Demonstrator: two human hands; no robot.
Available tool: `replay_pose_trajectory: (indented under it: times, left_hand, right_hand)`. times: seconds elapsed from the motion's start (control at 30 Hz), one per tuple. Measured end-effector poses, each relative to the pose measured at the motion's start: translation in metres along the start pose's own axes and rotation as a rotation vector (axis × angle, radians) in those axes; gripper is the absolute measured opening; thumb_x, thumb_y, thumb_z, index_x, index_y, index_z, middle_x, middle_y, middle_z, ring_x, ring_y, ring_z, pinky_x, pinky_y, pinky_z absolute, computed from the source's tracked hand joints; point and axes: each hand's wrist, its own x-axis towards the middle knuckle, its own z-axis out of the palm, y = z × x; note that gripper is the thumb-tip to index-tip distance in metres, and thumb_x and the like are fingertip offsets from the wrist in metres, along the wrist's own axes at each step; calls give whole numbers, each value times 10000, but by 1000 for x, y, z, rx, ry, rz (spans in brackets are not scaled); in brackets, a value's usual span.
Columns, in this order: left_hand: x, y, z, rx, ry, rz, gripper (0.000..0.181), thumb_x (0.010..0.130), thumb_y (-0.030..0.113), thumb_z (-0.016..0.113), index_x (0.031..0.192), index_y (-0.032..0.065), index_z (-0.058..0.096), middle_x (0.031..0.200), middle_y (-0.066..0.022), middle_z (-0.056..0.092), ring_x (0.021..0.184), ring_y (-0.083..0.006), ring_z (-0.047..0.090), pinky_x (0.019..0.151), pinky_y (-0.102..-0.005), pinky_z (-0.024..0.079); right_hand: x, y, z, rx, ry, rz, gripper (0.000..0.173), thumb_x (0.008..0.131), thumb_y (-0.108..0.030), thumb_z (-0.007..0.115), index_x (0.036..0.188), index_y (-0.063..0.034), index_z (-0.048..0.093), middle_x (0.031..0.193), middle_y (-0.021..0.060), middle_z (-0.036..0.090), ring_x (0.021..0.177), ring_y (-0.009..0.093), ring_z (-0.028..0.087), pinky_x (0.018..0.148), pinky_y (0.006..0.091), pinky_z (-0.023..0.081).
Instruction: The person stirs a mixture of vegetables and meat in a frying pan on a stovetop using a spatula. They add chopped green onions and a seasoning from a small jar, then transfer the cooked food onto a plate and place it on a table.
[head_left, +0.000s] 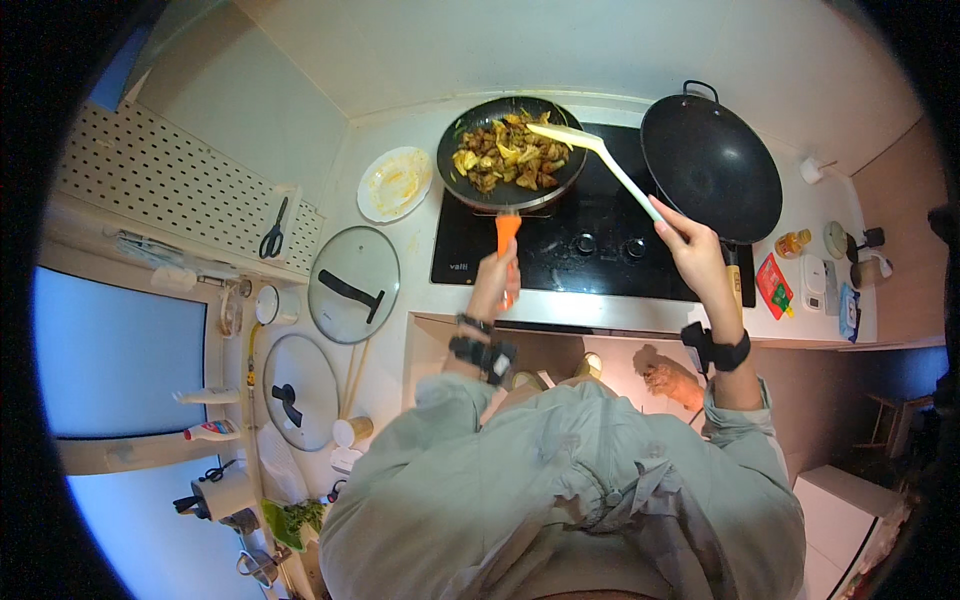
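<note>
My left hand (495, 279) grips the orange handle (508, 229) of a black frying pan (452, 191) on the left side of the cooktop. Browned chunks of food mixed with yellow pieces and bits of green (510, 154) fill much of the pan. In my right hand (691, 246) is a spatula (622, 174) with a pale yellow head and a whitish handle. Its head reaches over the pan's right rim onto the food; whether it touches the pan floor cannot be seen.
A large black wok (712, 169) stands right of the pan on the black cooktop (525, 262). Left are a stained white plate (395, 184) and glass lids (355, 262) (300, 375). A small bottle (792, 244) and red pouch (772, 285) lie right. A brown furry animal (675, 384) is on the floor.
</note>
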Motion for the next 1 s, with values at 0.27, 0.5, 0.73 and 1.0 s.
replay_pose_trajectory:
  times: [0.27,0.5,0.73,1.0]
  left_hand:
    - [-12,-19,-8,128,92,86,427,913,493,565,712,138,438,510,52,369,374,-45,360,344,-210,294]
    - [-1,11,-1,81,54,-91,451,876,490,625,688,131,427,524,49,387,375,-43,359,345,-196,305]
    - [-16,-1,9,82,79,136,417,905,453,599,687,132,446,502,49,376,368,-59,362,340,-236,302]
    - [-16,-25,-17,140,123,20,470,893,505,590,684,123,413,511,33,385,360,-56,358,340,-229,317]
  right_hand:
    - [0,3,7,108,61,185,338,924,-186,595,1262,-181,601,682,-66,502,585,28,379,526,202,322]
    - [-1,8,22,118,-27,263,343,910,-205,611,1251,-242,606,734,8,619,633,68,460,604,253,416]
    - [14,-10,25,191,-20,180,353,917,-180,581,1270,-175,587,1098,126,681,934,97,597,858,266,455]
    - [97,12,77,-59,-118,81,345,936,-237,564,1277,-192,585,607,-8,513,492,58,426,477,252,368]
